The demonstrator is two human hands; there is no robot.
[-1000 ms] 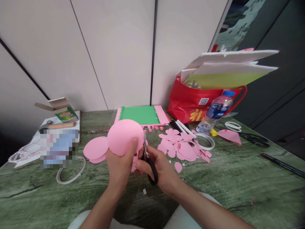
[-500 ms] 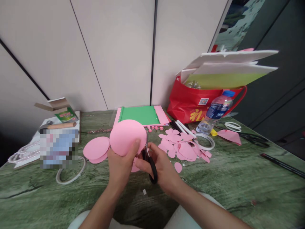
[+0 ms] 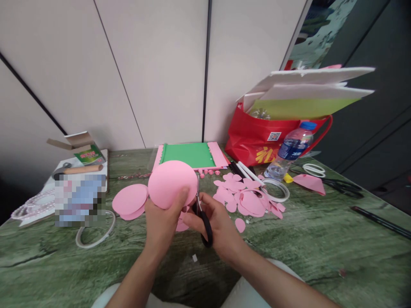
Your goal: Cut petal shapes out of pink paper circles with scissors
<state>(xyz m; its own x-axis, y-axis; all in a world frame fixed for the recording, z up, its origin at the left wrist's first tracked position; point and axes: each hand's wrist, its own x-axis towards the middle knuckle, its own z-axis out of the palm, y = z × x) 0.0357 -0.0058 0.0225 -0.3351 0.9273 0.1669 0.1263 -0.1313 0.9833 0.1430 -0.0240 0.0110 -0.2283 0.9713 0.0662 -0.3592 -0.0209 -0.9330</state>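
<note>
My left hand pinches a pink paper circle by its lower edge and holds it upright above the green table. My right hand grips black-handled scissors, blades pointing up along the circle's right edge. More pink circles lie on the table left of my hands. A heap of pink cut-outs lies to the right.
Green and pink sheets lie at the back. A red bag with boards stands at the right, a water bottle before it. Tape rings, a small box, another pair of scissors and a blurred item are around.
The pink circle has shifted slightly right and turned in my left hand, and the scissors have moved a little along its edge. Nothing else on the table has moved.
</note>
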